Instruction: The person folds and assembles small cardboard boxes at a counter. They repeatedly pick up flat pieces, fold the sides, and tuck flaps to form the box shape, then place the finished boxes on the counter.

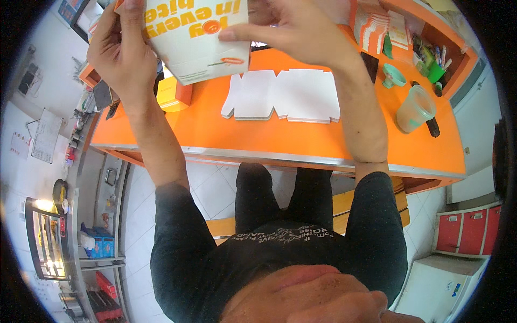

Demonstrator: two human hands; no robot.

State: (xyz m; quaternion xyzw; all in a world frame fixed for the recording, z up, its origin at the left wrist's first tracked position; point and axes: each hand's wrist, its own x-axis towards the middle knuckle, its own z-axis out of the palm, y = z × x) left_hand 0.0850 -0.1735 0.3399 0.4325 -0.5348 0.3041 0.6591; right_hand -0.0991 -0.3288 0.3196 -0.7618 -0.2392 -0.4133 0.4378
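Observation:
A white cardboard food box [202, 54] with yellow and orange print is held up above the far side of the orange table [210, 129], and its top runs out of the picture. My left hand [123, 51] grips its left edge, thumb near the top. From the right, my right hand [293, 35] lays its thumb against the printed face; its other fingers are partly blurred and hidden. Below the hands lies a stack of flat white cardboard box blanks [283, 96]. A yellow and orange box [173, 96] sits by my left forearm.
Right of my right forearm stand a clear plastic tub [414, 110], a small green dish [394, 75] and a green pen cup [435, 72]. More printed cartons [374, 32] fill the back right. A metal strip [269, 155] edges the table. Shelves [99, 262] stand left.

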